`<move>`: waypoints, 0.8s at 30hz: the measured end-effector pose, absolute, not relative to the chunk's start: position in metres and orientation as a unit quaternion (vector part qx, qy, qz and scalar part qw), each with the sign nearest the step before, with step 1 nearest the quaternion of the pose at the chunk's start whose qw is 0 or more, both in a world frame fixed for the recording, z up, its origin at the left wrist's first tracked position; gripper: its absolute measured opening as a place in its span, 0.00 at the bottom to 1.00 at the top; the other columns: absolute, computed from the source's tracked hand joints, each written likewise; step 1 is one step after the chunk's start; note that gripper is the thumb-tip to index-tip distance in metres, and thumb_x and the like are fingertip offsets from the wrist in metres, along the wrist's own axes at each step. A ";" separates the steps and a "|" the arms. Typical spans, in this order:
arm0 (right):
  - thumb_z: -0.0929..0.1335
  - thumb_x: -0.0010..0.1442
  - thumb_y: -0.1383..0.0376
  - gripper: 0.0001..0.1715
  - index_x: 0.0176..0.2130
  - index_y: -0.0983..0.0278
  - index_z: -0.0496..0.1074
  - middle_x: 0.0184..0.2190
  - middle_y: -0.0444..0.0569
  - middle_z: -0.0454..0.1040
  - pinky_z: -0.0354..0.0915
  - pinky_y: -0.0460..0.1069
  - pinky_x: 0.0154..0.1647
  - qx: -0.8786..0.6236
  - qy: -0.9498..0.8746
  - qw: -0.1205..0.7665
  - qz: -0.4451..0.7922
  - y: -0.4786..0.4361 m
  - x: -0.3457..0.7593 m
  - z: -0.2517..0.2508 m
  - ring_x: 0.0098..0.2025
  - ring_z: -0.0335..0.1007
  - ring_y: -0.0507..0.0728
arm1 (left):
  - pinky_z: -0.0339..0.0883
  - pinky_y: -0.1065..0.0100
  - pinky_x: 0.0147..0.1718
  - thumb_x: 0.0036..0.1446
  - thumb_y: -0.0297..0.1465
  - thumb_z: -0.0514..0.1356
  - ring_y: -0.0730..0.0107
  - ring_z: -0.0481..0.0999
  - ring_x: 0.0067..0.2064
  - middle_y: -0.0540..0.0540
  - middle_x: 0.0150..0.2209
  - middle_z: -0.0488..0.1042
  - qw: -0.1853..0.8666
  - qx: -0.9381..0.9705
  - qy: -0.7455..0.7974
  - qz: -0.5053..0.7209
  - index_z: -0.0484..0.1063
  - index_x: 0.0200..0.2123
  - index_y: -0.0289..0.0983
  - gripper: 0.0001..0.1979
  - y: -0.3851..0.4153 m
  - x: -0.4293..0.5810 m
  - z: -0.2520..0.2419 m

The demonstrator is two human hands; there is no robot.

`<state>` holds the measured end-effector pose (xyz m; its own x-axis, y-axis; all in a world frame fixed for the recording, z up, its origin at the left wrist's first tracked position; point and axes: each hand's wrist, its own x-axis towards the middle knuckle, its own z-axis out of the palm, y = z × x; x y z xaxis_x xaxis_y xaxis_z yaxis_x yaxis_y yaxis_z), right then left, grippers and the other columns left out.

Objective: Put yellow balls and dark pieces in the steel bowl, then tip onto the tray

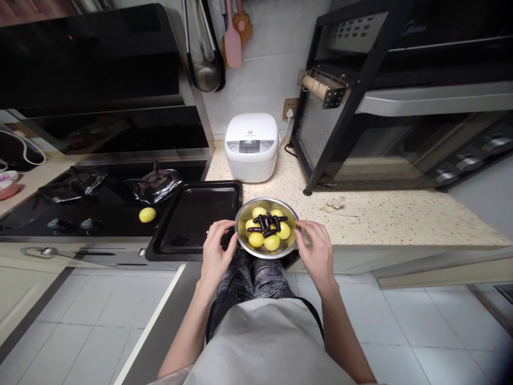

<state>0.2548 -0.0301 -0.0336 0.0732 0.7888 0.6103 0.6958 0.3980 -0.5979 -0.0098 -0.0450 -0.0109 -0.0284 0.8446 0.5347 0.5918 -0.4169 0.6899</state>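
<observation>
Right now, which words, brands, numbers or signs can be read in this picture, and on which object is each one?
"Midea", faint, on the black appliance at the upper right.
White rice cooker: a square logo; the word beneath it and the figures on the display are too small and blurred to read.
Metal bowl: no text visible.

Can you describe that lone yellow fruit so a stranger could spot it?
Find the black stove left of the white rice cooker. On it, in front of the right-hand burner and left of the black tray, lies the yellow fruit. It sits alone; the other yellow fruits are in the metal bowl.
</observation>
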 end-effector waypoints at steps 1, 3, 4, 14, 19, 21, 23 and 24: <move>0.64 0.72 0.62 0.13 0.49 0.59 0.77 0.46 0.55 0.80 0.70 0.62 0.55 -0.547 -0.676 0.491 0.048 -0.030 0.255 -0.034 0.51 0.74 0.64 | 0.74 0.59 0.52 0.70 0.32 0.60 0.60 0.76 0.53 0.41 0.50 0.76 0.128 0.689 0.522 0.486 0.75 0.52 0.41 0.10 -0.046 -0.009 -0.011; 0.64 0.72 0.62 0.13 0.49 0.59 0.77 0.46 0.55 0.80 0.71 0.62 0.55 -0.546 -0.674 0.496 0.046 -0.030 0.255 -0.034 0.51 0.74 0.64 | 0.73 0.57 0.55 0.70 0.32 0.60 0.59 0.76 0.55 0.41 0.52 0.76 0.134 0.705 0.512 0.472 0.75 0.53 0.41 0.11 -0.046 -0.007 -0.011; 0.64 0.72 0.62 0.13 0.49 0.59 0.77 0.46 0.55 0.80 0.71 0.62 0.55 -0.545 -0.675 0.496 0.045 -0.029 0.255 -0.033 0.51 0.75 0.64 | 0.72 0.57 0.57 0.70 0.33 0.60 0.59 0.76 0.56 0.40 0.53 0.75 0.141 0.717 0.505 0.460 0.74 0.55 0.41 0.12 -0.045 -0.005 -0.010; 0.65 0.71 0.64 0.31 0.70 0.54 0.62 0.66 0.55 0.67 0.63 0.67 0.67 -0.473 -0.820 0.310 0.088 -0.010 0.245 -0.024 0.68 0.63 0.66 | 0.67 0.46 0.65 0.67 0.32 0.63 0.49 0.69 0.68 0.37 0.70 0.63 0.125 0.860 0.431 0.244 0.56 0.73 0.50 0.35 -0.002 0.013 -0.011; 0.66 0.66 0.71 0.34 0.68 0.54 0.65 0.61 0.55 0.70 0.69 0.66 0.63 -0.454 -0.845 0.266 0.098 0.005 0.246 -0.019 0.64 0.66 0.65 | 0.71 0.49 0.61 0.65 0.29 0.64 0.50 0.76 0.62 0.38 0.64 0.70 0.113 0.878 0.422 0.196 0.59 0.70 0.48 0.33 0.014 0.013 -0.006; 0.66 0.64 0.74 0.34 0.67 0.56 0.67 0.59 0.55 0.70 0.70 0.66 0.63 -0.436 -0.856 0.259 0.103 0.011 0.247 -0.017 0.64 0.66 0.65 | 0.72 0.49 0.59 0.64 0.27 0.65 0.51 0.78 0.59 0.38 0.61 0.72 0.118 0.876 0.422 0.199 0.63 0.67 0.45 0.29 0.018 0.014 -0.002; 0.67 0.63 0.75 0.35 0.66 0.55 0.68 0.58 0.54 0.71 0.71 0.66 0.63 -0.418 -0.865 0.257 0.108 0.015 0.247 -0.014 0.63 0.66 0.64 | 0.73 0.49 0.58 0.63 0.26 0.65 0.52 0.79 0.57 0.38 0.58 0.73 0.129 0.874 0.417 0.213 0.67 0.62 0.43 0.26 0.022 0.015 0.000; 0.68 0.62 0.75 0.35 0.65 0.54 0.68 0.57 0.53 0.72 0.71 0.66 0.63 -0.412 -0.867 0.256 0.109 0.017 0.247 -0.013 0.63 0.67 0.64 | 0.74 0.49 0.58 0.62 0.25 0.65 0.52 0.79 0.56 0.39 0.57 0.74 0.137 0.874 0.410 0.222 0.68 0.60 0.43 0.24 0.024 0.015 0.001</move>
<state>0.2473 0.0167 -0.0132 -0.5288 0.7711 0.3547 0.6595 0.6364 -0.4002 0.0152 0.0243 0.0006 0.5643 0.7780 0.2762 0.6562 -0.6257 0.4218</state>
